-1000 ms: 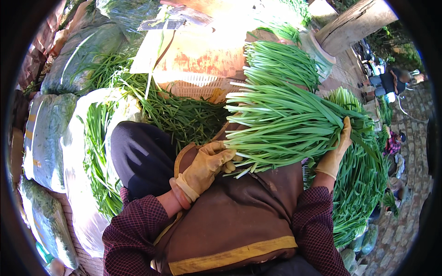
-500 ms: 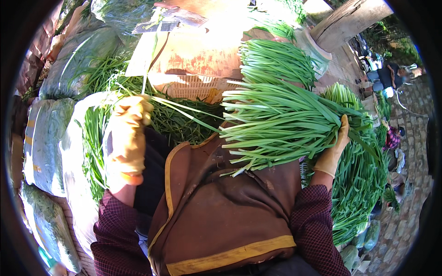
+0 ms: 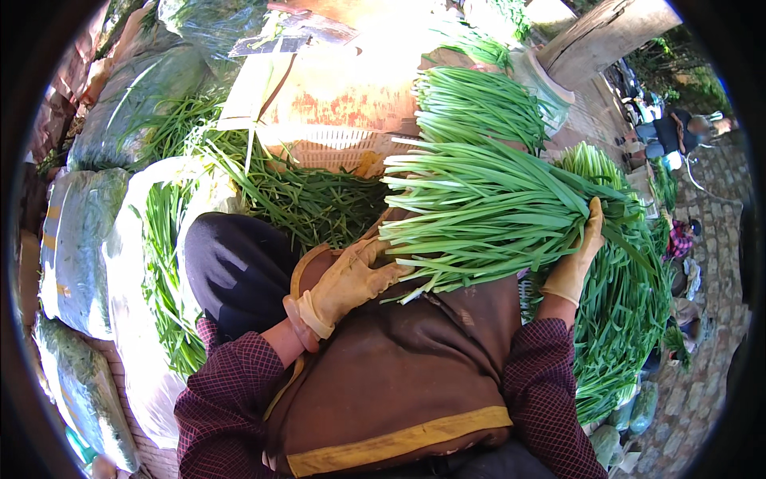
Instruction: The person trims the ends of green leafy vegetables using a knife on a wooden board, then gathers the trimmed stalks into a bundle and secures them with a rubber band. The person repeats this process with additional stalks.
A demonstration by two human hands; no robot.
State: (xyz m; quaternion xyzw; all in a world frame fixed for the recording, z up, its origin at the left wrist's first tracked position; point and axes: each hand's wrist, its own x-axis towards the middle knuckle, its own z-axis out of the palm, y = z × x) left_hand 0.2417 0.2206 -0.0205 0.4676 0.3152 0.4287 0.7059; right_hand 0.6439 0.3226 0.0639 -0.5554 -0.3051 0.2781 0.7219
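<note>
The right hand (image 3: 582, 254), in a tan glove, is curled around the leafy end of a bunch of long green stalks (image 3: 479, 215), right of centre in the frame, its pale ends pointing left; the left hand (image 3: 355, 281), also gloved, has partly bent fingers beside those ends, and I cannot tell whether it pinches any stalk; a 2nd bunch (image 3: 479, 104) lies just above; a brown apron (image 3: 399, 383) spans the lower centre.

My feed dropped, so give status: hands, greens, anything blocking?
Right hand gripping green bundle by its leafy end. Left hand at pale stem ends, contact unclear. Bundle partly over brown apron; nothing visibly blocking either hand.
</note>
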